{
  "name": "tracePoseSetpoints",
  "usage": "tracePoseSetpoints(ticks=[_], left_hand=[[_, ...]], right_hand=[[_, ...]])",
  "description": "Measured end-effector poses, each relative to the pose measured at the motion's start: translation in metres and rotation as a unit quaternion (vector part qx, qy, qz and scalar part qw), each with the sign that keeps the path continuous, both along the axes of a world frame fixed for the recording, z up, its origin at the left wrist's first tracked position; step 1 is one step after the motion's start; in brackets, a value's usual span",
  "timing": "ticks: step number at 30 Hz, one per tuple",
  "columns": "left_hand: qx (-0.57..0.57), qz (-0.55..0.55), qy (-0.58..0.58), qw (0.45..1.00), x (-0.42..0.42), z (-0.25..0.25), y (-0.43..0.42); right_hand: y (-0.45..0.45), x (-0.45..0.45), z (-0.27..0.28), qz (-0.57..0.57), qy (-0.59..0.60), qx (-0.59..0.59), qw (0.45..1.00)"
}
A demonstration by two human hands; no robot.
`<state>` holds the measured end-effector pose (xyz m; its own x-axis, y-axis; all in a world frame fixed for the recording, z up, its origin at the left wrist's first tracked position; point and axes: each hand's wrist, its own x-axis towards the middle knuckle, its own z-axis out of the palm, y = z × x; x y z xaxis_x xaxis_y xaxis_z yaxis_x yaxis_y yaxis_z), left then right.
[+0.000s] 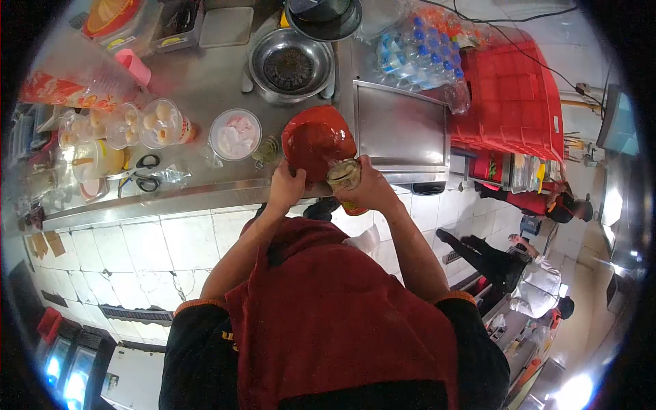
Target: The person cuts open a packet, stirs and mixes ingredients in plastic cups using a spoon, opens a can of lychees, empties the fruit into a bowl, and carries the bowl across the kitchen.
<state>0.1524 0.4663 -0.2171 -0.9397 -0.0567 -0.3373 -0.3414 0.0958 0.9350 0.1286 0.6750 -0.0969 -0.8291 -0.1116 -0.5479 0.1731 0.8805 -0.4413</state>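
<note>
A red bowl (pixel 318 137) with rounded corners sits at the counter's front edge. My left hand (pixel 288 186) is closed on its near rim, thumb on top. In my right hand (pixel 372 189) is a glass jar (pixel 344 175), tipped with its mouth toward the bowl. Pale contents show at the jar's mouth, but I cannot make out what they are. Just left of the bowl lies a small greenish round thing (pixel 267 149). Beside that stands a clear tub (pixel 235 134) of pale pinkish pieces.
A metal basin (pixel 292 65) stands behind the bowl. Scissors (pixel 146 171) and plastic cups (pixel 161 124) with round pale pieces are at the left. Bottled water (pixel 422 55) and a red crate (pixel 506 96) stand at the right. Two other people (pixel 540 283) are farther right.
</note>
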Motion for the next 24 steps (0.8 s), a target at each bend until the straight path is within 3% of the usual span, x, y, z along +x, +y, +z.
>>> tracePoseSetpoints(ticks=[3, 7, 11, 18, 24], left_hand=[[0.013, 0.022, -0.007, 1.000, 0.001, 0.017, 0.001], [0.023, 0.024, 0.001, 0.999, 0.003, 0.004, 0.004], [-0.002, 0.030, 0.046, 0.999, 0.004, -0.011, 0.006], [0.015, 0.030, 0.083, 0.996, 0.002, -0.028, 0.009], [0.027, 0.011, 0.005, 1.000, 0.002, -0.002, 0.003]], right_hand=[[-0.001, -0.005, 0.004, 0.008, -0.021, 0.003, 1.000], [-0.002, -0.013, 0.003, 0.011, -0.050, 0.049, 0.997], [-0.006, -0.024, 0.010, 0.036, -0.047, 0.005, 0.998], [-0.014, -0.047, 0.014, 0.117, -0.110, 0.103, 0.982], [-0.018, -0.066, 0.006, 0.164, -0.117, 0.117, 0.972]])
